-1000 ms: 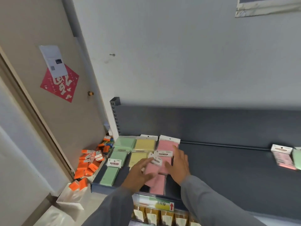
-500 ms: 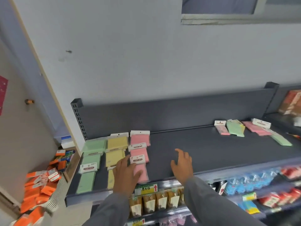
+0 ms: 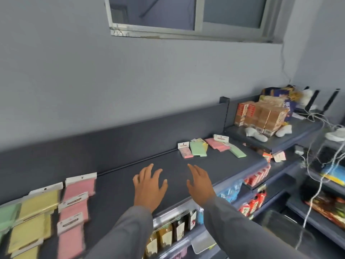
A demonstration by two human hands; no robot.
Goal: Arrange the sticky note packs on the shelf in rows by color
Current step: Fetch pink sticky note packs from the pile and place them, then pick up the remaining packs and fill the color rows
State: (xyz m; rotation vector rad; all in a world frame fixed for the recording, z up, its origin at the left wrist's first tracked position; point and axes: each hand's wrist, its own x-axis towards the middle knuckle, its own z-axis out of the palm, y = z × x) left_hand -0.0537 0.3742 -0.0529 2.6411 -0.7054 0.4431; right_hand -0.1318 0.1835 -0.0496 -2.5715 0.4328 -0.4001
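- The dark shelf [image 3: 130,176] carries sorted packs at its left end: a pink row [image 3: 74,208], a yellow row [image 3: 31,221] beside it, and green packs [image 3: 7,215] at the frame edge.
- A loose pile [image 3: 209,146] of pink, green and yellow packs lies unsorted near the shelf's right end, well apart from the rows.
- Left hand [image 3: 149,186] and right hand [image 3: 200,184] hover over the bare middle, fingers spread, holding nothing.
- The shelf is flat, matte metal with a raised back panel; packs are thin rectangles with white header cards.
- A grey wall rises behind, with a window [image 3: 186,15] above.
- Cardboard boxes [image 3: 261,116] sit on the neighbouring shelf to the right; bottles [image 3: 168,234] stand on the tier below.
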